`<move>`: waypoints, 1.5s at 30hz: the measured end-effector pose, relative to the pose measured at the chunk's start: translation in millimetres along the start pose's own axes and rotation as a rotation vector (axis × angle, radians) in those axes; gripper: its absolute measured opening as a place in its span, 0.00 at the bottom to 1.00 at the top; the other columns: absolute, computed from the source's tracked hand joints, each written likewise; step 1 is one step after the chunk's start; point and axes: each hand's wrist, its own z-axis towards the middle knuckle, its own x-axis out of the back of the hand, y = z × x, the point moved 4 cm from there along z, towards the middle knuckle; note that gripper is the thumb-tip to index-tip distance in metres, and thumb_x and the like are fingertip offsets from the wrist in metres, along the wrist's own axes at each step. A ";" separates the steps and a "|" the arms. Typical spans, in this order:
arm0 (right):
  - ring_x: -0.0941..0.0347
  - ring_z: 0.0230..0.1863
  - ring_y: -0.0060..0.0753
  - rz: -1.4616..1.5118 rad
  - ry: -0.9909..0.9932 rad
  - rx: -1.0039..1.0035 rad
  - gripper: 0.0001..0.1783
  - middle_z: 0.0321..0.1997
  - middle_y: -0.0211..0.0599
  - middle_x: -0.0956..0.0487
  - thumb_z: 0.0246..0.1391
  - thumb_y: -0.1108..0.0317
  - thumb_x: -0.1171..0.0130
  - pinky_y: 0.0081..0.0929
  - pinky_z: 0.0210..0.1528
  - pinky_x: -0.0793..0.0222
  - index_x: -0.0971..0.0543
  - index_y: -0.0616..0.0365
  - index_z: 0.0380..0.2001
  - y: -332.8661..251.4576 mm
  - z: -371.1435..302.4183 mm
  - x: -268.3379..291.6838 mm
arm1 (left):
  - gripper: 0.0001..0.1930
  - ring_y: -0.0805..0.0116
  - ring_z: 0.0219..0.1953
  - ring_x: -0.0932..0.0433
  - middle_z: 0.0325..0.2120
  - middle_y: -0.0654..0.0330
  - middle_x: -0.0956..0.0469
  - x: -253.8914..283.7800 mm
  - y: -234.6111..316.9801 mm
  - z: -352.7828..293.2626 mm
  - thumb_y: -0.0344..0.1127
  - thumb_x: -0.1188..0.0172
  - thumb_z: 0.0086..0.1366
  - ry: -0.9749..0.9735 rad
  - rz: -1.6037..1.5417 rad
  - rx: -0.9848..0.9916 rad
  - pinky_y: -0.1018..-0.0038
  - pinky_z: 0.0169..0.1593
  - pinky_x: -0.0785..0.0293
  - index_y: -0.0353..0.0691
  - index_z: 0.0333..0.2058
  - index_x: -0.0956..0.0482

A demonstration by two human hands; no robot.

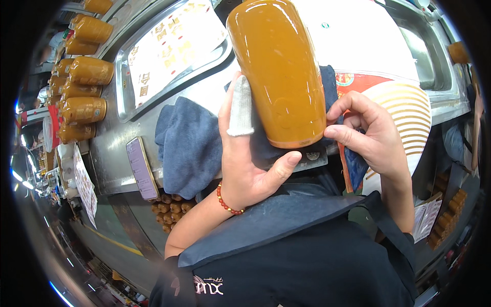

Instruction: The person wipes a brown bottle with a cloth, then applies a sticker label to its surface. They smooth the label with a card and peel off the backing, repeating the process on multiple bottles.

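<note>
A large glossy amber-brown jar [276, 71] lies with its base toward me, over dark blue cloth. Along its left side, my left hand [245, 163] rests with stretched fingers and the thumb spread apart; a white fabric sleeve [241, 107] covers one finger, and others are partly hidden by the jar. At the jar's lower right edge, my right hand [365, 130] has thumb and forefinger brought together. Whatever they pinch is too small to make out. Left of my left hand, a bunched blue towel [188, 146] sits on the metal table [115, 153].
A metal tray [121, 97] carries a sheet of gold stickers [174, 43]. A phone [142, 168] lies at the table's front edge. Several similar jars [89, 71] stand stacked at left. On the right are white material with gold stripes [401, 120] and a metal sink [427, 56].
</note>
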 end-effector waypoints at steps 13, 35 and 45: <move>0.37 0.24 0.05 -0.077 -0.058 -0.010 0.10 0.33 0.21 0.27 0.58 0.75 0.32 0.08 0.28 0.39 0.24 0.62 0.39 -1.1 1.4 2.2 | 0.49 0.46 0.71 0.45 0.68 0.43 0.50 -6.1 7.4 2.6 0.39 0.29 0.60 0.069 -0.049 0.027 0.58 0.71 0.45 0.27 0.70 0.50; 0.26 0.34 0.11 -0.270 -0.129 0.170 0.15 0.37 0.29 0.18 0.63 0.62 0.35 0.12 0.41 0.28 0.20 0.62 0.45 -17.7 49.9 42.4 | 0.22 0.56 0.56 0.23 0.51 0.59 0.21 5.4 30.1 9.4 0.40 0.27 0.57 -0.099 0.593 -0.714 0.62 0.56 0.22 0.37 0.48 0.19; 0.27 0.24 0.14 0.025 -0.373 0.013 0.38 0.33 0.38 0.18 0.51 0.39 0.29 0.12 0.22 0.34 0.19 0.63 0.50 -10.3 128.4 14.3 | 0.15 0.59 0.60 0.25 0.55 0.65 0.21 28.1 21.5 -0.5 0.36 0.34 0.59 -0.106 0.558 -0.587 0.60 0.61 0.26 0.44 0.46 0.16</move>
